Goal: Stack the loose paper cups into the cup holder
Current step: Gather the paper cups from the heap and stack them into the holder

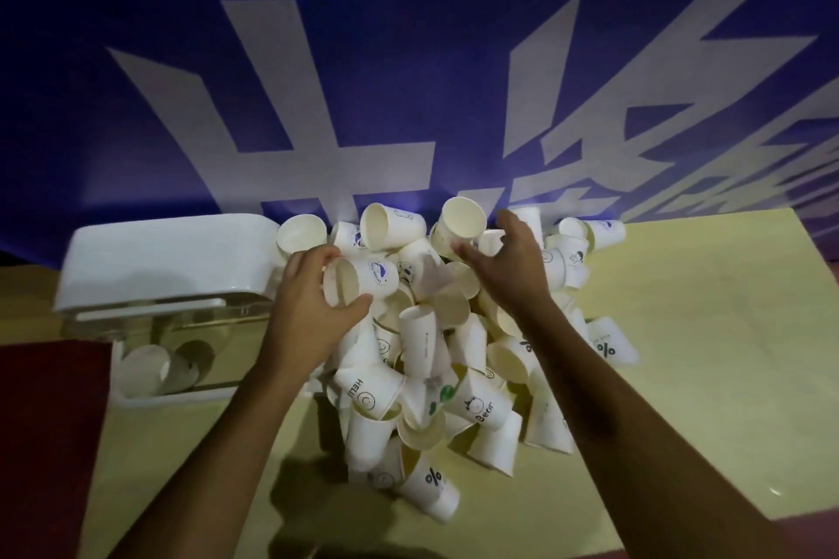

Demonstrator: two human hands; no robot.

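Left hand (313, 300) fingers clamp a paper cup (358, 279) atop the cup pile (454, 359); the cup holder (168, 268) sits just left. Right hand (508, 268) fingers are spread apart.

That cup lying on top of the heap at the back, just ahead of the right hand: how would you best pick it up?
The cup lies on its side, open mouth facing the camera, nothing resting on it. Probably best to close thumb and fingers of the right hand across its side wall near the rim, coming from above and the near side, so the pile of cups below stays undisturbed.
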